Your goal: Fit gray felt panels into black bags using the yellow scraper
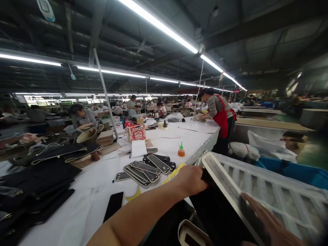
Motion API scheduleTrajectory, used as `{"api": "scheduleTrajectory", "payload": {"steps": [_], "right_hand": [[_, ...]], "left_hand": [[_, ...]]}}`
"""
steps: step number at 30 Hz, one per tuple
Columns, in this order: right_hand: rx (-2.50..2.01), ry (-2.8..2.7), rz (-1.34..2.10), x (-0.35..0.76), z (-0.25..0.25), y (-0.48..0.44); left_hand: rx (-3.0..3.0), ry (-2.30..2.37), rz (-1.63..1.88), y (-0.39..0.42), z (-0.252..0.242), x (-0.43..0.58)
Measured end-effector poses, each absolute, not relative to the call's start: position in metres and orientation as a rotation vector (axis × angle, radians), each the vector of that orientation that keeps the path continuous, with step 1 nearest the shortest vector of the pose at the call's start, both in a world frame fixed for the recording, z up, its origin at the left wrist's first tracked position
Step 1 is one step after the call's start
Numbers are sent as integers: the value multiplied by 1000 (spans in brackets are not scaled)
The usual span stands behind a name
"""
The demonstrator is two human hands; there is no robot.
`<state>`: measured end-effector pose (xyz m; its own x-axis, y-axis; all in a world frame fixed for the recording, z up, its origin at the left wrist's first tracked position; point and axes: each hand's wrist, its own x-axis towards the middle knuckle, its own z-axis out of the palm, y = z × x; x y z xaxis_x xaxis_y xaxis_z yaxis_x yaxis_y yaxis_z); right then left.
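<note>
My left hand (192, 179) is closed on the upper end of a flat black panel with a cream edge (225, 191), held tilted over the table's near right corner. My right hand (269, 222) lies at the panel's lower right edge. Its fingers are stretched out along the edge and a little blurred. A second cream-rimmed black piece (191, 234) shows just below the panel. Behind the panel stands a white slatted plastic crate (276, 191).
The white table (84, 191) carries several dark metal-rimmed strap pieces (146, 169), an orange glue bottle (181, 150), a black phone (114, 205) and stacks of black fabric (33, 184). A blue bin (297, 172) sits right. A person in a red apron (220, 114) works at the far end.
</note>
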<state>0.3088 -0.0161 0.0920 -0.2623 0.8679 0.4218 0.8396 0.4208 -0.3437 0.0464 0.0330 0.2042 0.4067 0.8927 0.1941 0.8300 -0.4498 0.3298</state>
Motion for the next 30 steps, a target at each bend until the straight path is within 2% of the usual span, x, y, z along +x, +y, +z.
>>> {"api": "scheduleTrajectory", "payload": {"steps": [3, 6, 12, 17, 22, 30], "right_hand": [[-1561, -2054, -60, 299, 90, -15], [-1611, -1952, 64, 298, 92, -24], [-1520, -1911, 402, 280, 98, -55], [-1521, -1964, 437, 277, 76, -63], [-1497, -2010, 288, 283, 52, -73], [-1534, -2360, -257, 300, 45, -99]], "left_hand": [[2575, 1279, 536, 25, 218, 32], [2628, 943, 407, 21, 222, 7], [2539, 1092, 376, 23, 181, -10], [2660, 1115, 370, 16, 149, -2], [2652, 1096, 348, 7, 122, 1], [2551, 1057, 301, -14, 55, 11]]}}
